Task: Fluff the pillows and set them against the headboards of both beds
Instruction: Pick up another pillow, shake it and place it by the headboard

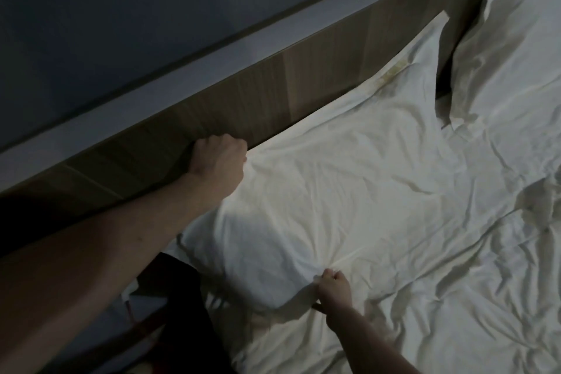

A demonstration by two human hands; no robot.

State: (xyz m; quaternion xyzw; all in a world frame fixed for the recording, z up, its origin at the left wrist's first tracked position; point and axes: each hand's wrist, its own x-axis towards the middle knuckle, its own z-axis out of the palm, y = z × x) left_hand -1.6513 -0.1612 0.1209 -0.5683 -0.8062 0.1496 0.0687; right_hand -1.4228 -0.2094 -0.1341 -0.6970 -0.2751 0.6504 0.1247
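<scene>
A white pillow (328,191) lies across the head of the bed, its long edge against the wooden headboard (258,91). My left hand (220,158) is closed on the pillow's far left corner, right at the headboard. My right hand (334,285) pinches the pillowcase fabric at the pillow's near edge, and creases radiate from the grip. A second white pillow (510,39) leans against the headboard at the upper right.
A rumpled white sheet or duvet (470,282) covers the bed to the right and below. A dark gap and dim furniture (170,291) lie at the bed's left side. A grey wall (121,3) rises above the headboard.
</scene>
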